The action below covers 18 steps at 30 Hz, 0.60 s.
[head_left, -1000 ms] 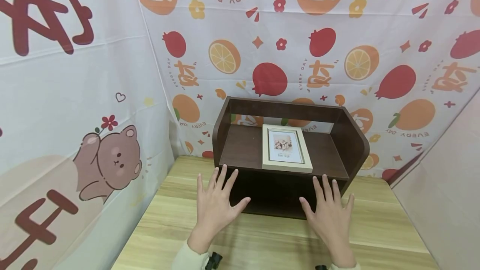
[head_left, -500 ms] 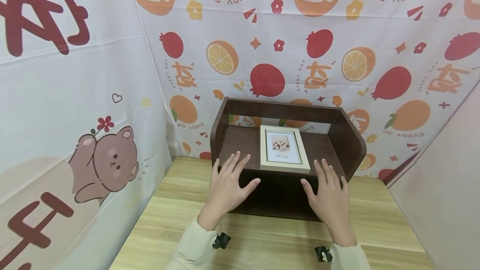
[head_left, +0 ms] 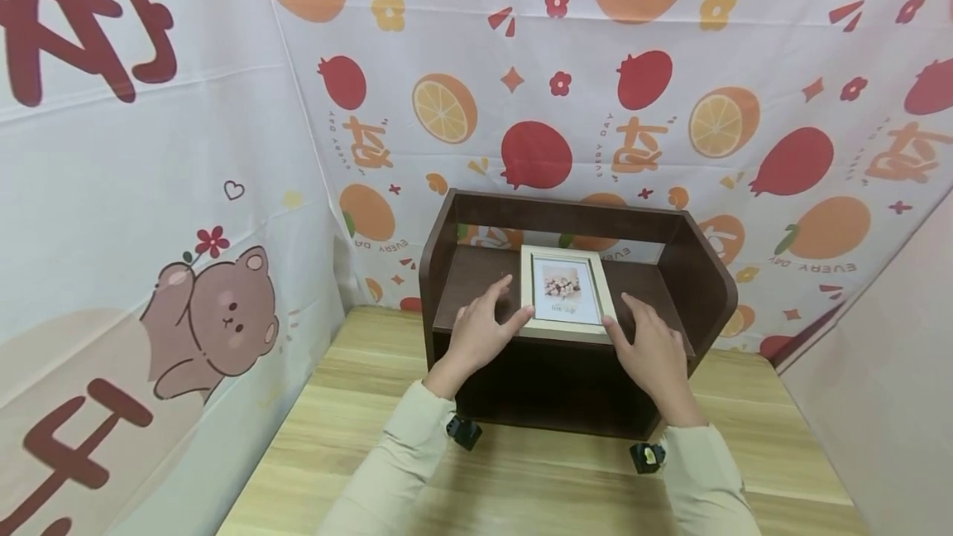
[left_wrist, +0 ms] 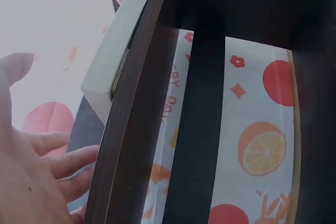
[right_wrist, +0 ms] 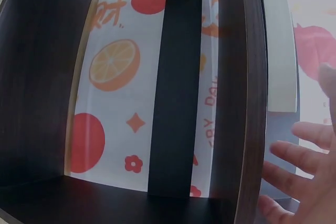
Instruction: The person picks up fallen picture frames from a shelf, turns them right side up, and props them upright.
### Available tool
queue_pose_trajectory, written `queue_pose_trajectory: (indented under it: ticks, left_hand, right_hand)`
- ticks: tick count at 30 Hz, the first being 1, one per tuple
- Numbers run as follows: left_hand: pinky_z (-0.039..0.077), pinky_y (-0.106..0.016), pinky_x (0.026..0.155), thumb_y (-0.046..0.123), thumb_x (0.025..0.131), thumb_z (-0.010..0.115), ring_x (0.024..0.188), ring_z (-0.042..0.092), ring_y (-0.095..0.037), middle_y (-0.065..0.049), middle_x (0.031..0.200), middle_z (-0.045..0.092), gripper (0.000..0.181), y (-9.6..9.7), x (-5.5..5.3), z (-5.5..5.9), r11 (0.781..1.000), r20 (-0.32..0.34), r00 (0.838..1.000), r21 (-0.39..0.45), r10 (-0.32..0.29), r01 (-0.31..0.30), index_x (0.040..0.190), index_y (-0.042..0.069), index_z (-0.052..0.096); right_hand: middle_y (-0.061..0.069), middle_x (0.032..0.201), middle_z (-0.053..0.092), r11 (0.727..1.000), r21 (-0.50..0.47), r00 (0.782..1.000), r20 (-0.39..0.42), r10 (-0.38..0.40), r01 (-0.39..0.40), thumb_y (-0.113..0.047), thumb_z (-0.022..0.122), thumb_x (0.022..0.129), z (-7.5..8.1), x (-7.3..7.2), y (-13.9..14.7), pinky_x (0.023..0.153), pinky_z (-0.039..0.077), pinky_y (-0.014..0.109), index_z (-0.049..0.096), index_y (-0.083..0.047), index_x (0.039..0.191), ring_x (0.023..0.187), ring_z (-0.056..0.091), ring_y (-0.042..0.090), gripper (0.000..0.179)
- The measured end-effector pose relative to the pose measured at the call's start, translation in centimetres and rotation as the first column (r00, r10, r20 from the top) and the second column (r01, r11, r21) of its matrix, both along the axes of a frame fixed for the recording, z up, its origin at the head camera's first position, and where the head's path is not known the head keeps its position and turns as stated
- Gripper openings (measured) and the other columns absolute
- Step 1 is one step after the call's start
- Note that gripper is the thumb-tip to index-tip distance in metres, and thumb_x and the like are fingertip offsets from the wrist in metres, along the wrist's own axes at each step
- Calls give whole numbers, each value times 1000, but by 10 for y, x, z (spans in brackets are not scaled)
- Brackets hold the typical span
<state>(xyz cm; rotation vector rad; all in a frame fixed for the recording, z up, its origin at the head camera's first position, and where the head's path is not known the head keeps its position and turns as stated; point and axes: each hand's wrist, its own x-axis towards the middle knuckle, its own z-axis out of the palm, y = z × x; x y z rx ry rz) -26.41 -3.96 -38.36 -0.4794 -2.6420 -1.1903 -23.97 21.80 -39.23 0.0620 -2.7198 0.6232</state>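
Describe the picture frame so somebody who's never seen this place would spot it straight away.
On the wood-grain table stands a dark brown shelf unit. On its upper board, between the left hand and the right hand, the picture frame lies flat, face up. Its pale cream border around a white, pink-printed sheet sets it apart from the dark shelf unit.

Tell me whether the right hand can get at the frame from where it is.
Likely yes: the right hand is close beside the frame, with nothing visible between them. The right side panel stands on the hand's other side, so it seems to leave the way free.
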Motion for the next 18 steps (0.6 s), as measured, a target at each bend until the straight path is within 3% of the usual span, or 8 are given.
queue_pose_trajectory:
  ticks: [3, 7, 18]
  left_hand:
    - [29, -57, 104, 57, 91, 55, 125, 53, -33, -12, 135, 59, 76, 1, -7, 1, 999, 78, 997, 45, -16, 12, 148, 10, 38]
    - [29, -54, 104, 62, 90, 52, 123, 53, -32, -11, 132, 61, 79, 4, -14, 1, 999, 145, 989, 43, -22, 16, 148, 10, 39]
    - [35, -49, 103, 58, 88, 58, 117, 56, -25, -3, 121, 66, 69, 7, -32, 2, 995, 159, 987, -97, 15, 0, 142, 15, 50]
  right_hand:
    - [24, 146, 44, 1000, -11, 996, 84, 2, -1, -52, 46, 98, 4, -7, 0, 101, 33, 63, 37, -8, 148, 130, 44, 44, 67]
    - [25, 147, 41, 1000, -29, 988, 155, 3, 1, -53, 45, 98, 5, -14, 2, 102, 32, 63, 34, -8, 149, 131, 42, 45, 70]
    - [27, 147, 39, 997, -64, 969, 239, 54, -39, -58, 49, 94, 5, -32, 16, 102, 29, 65, 38, -4, 147, 131, 36, 47, 76]
